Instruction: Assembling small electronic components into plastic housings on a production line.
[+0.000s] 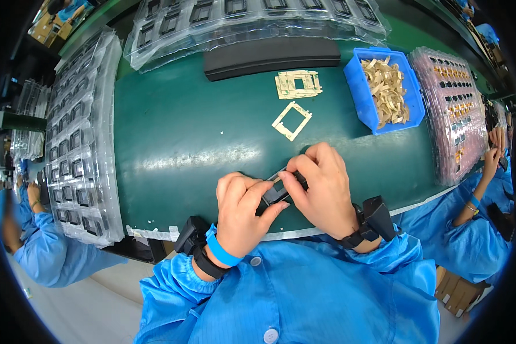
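Between my two hands is a small black rectangular part (275, 195) with a window-like middle, held low over the green work mat. My left hand (238, 203) grips its left side between thumb and fingers. Pinched fingers of my right hand (325, 183) press at its upper right edge, where a thin pale strip (277, 178) shows; the fingertips partly cover it. Beyond the hands lies a single cream adhesive frame (281, 131). A stack of similar cream frames (313, 85) sits just behind it.
A blue bin (355, 86) holds tan curled strips (387, 92). A long black box (272, 57) lies at the back. Clear trays of black frames (69, 137) stand left, more trays (235, 23) behind, pinkish trays (450, 114) right. Co-workers in blue sit at both sides.
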The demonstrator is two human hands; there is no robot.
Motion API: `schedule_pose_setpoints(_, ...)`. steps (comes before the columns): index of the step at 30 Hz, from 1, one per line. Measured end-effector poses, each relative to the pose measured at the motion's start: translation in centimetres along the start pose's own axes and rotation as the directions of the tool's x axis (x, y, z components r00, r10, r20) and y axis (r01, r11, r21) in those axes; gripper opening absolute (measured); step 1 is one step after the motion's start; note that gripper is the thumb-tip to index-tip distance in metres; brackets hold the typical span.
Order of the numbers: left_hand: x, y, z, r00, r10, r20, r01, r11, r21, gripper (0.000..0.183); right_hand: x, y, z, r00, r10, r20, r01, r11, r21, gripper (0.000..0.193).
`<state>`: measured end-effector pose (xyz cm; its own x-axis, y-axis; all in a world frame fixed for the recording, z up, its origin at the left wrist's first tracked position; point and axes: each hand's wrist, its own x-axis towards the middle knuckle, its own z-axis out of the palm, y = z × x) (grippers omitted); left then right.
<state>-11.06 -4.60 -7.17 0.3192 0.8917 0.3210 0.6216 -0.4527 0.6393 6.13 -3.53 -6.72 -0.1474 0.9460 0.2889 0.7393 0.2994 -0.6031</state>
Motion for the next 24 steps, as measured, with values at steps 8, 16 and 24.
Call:
schedule_pose_setpoints(8,-0.5,0.9,0.6,0.999,-0.001,-0.034,0.005,0.994,0.106,0.048,0.2,-0.7,-0.9,0.987,0.149,-0.067,-0.154,0.985,-0.081,0.016)
schedule_pose_setpoints(16,-0.9,0.8,0.8,0.999,-0.030,-0.031,0.032,0.997,0.067,0.045,0.1,-0.7,-0.1,0.986,0.148,-0.082,-0.155,0.984,-0.086,0.010)
schedule_pose_setpoints(24,-0.8,0.6,0.8,0.999,-0.005,-0.050,0.010,0.996,0.091,0.046,0.0,-1.0,0.2,0.999,-0.034,-0.036,0.019,0.934,-0.357,0.012)
